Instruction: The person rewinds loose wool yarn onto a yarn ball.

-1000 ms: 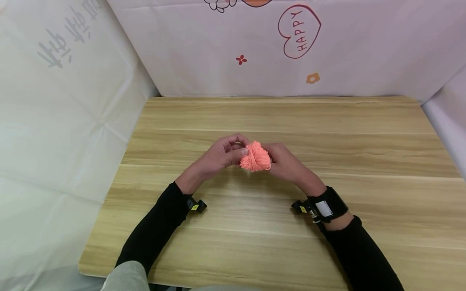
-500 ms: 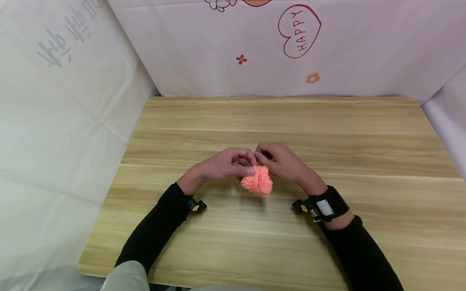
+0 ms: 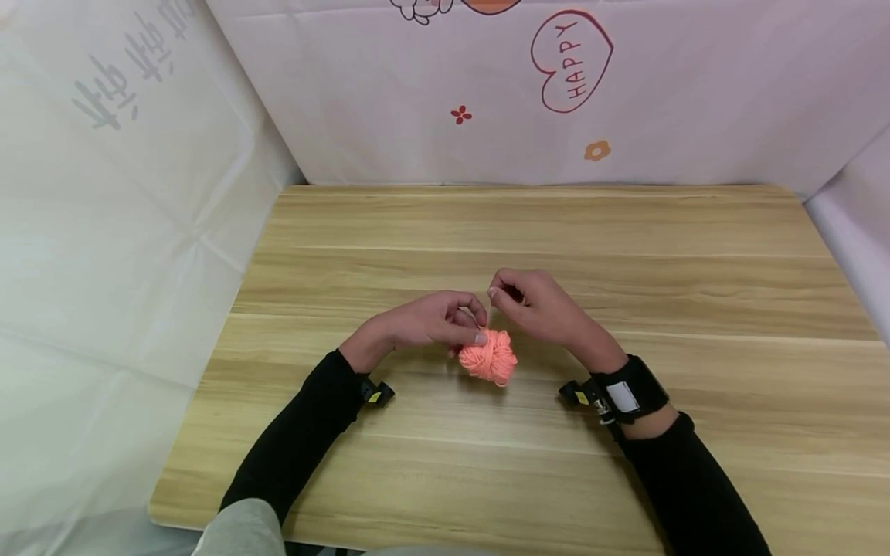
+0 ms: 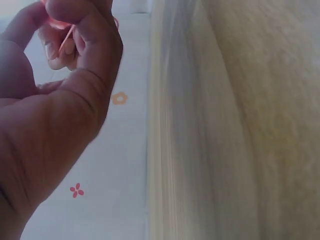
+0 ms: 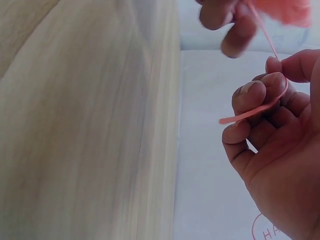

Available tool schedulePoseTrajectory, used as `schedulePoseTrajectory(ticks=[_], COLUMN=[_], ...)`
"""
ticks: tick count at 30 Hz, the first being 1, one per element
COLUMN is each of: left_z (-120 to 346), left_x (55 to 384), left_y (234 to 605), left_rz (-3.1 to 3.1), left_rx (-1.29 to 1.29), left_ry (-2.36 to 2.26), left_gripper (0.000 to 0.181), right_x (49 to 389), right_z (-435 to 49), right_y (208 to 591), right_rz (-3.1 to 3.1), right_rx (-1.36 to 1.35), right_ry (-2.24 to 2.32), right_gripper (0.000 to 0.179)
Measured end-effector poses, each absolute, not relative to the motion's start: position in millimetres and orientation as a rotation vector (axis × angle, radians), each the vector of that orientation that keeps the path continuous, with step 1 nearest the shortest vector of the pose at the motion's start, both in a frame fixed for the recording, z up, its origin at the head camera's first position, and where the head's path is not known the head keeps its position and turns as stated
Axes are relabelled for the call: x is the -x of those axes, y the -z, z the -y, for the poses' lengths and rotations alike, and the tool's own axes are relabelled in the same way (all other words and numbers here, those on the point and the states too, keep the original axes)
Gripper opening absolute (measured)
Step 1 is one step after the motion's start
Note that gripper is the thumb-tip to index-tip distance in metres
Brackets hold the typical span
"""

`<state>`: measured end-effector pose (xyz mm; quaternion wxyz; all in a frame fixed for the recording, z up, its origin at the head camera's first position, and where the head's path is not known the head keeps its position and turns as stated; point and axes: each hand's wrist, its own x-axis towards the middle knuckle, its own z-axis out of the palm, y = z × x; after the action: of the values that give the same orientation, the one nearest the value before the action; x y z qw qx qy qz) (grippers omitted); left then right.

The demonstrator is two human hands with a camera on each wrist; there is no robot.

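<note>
A small coral-pink ball of yarn [image 3: 490,360] hangs over the middle of the table, bound round its waist by a few turns. My left hand [image 3: 427,318] pinches its upper edge between thumb and fingers. Up and to the right, my right hand [image 3: 538,305] grips a strand of yarn [image 5: 267,41], which runs taut from the ball in the right wrist view. The strand's free end [image 5: 231,120] passes over the curled fingers and sticks out beyond them. Most of the ball lies outside the left wrist view, behind the left fingers.
Both hands work above a wood-grain table [image 3: 389,224]. A white cloth backdrop [image 3: 375,100] with printed flowers and a heart rises at its far edge, and another white sheet [image 3: 125,255] hangs along the left side.
The yarn ball and my left hand have come down toward the near edge. My right hand has drawn apart from the ball, and a strand now stretches between the hands.
</note>
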<state>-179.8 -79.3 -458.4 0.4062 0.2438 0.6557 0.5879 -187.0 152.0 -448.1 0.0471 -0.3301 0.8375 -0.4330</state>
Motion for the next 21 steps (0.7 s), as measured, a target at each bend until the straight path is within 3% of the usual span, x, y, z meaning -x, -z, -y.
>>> schedulePoseTrajectory(ticks=[21], left_z=[84.1], left_x=[189.1], left_y=[460.5], left_rz=[-1.928], left_rx=[-0.114], left_ry=[-1.692], left_gripper=[0.026], right_x=[186.3], right_z=[-148.5], right_y=[446.6], right_rz=[-2.552], right_rx=[1.038], right_ry=[1.355], right_gripper=[0.025])
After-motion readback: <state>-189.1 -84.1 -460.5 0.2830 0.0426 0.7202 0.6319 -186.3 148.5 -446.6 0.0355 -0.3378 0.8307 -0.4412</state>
